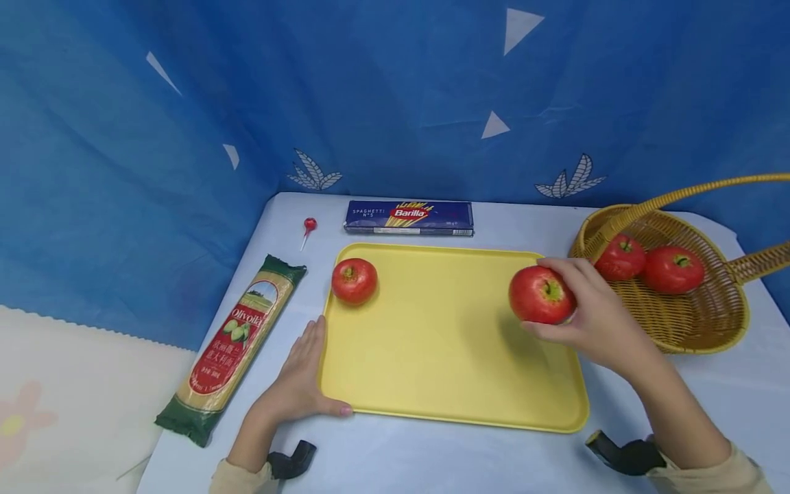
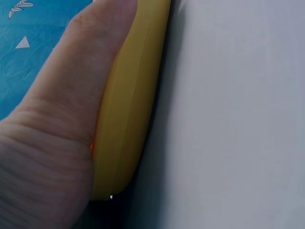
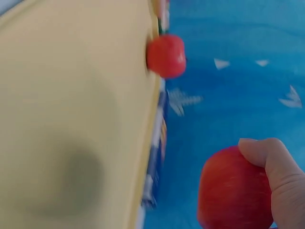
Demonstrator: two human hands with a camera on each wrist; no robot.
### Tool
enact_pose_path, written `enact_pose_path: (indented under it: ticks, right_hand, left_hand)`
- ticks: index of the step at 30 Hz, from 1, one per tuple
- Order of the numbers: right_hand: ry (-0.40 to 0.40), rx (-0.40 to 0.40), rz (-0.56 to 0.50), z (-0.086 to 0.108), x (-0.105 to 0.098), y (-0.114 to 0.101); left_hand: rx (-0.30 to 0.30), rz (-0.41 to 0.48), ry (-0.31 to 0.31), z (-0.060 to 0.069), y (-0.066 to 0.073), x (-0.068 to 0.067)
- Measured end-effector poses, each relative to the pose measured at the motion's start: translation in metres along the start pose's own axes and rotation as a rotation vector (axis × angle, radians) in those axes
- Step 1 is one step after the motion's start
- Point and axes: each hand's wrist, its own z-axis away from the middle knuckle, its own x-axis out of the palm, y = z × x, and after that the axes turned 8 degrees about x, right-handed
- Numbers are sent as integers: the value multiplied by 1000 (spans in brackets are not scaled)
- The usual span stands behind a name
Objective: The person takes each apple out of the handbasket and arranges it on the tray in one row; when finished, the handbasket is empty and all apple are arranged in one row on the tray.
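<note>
My right hand grips a red apple above the right part of a yellow tray; the apple's shadow falls on the tray. In the right wrist view the thumb lies against this apple. A second apple sits in the tray's far left corner. At the near left corner rests my left hand, fingers straight along the left side and thumb along the front edge. The left wrist view shows that thumb against the tray's outer wall.
Two more apples lie in a wicker basket with a tall handle, on the right. Behind the tray is a blue spaghetti box. A red lollipop and an Olivoila pasta pack lie to the left. Blue cloth hangs behind.
</note>
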Motion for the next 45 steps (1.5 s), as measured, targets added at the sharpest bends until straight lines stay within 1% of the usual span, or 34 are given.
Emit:
enact_pose_path:
  ticks: [6,9,12,17,20,26,30,35,45]
  right_hand:
    - [-144,-59,1,-44,45,-25]
    - [-219,-64,-12,-62,68,-39]
    - [-274,-73,-9,-75,87,-52]
    - [-320,-94,17,-90,110,-69]
    - [-339,-97,31,-96,118,-75]
    - [-360,-120,38,-105,128,-83]
    - [-376,-134,35,-108,133,-85]
    - [-390,-125,8,-108,136,-86]
    - [-351,-104,-82,-106,148,-85]
  left_hand:
    - [0,5,7,0,0,-1]
    - [-5,6,7,0,0,0]
    - [-8,6,4,1,0,0]
    - [-5,3,5,1,1,0]
    - [-7,3,5,1,1,0]
    - [-10,2,3,1,2,-1]
    - [-11,4,1,1,2,0]
    - [-3,10,-3,1,4,0]
    - [-1,13,3,2,5,0]
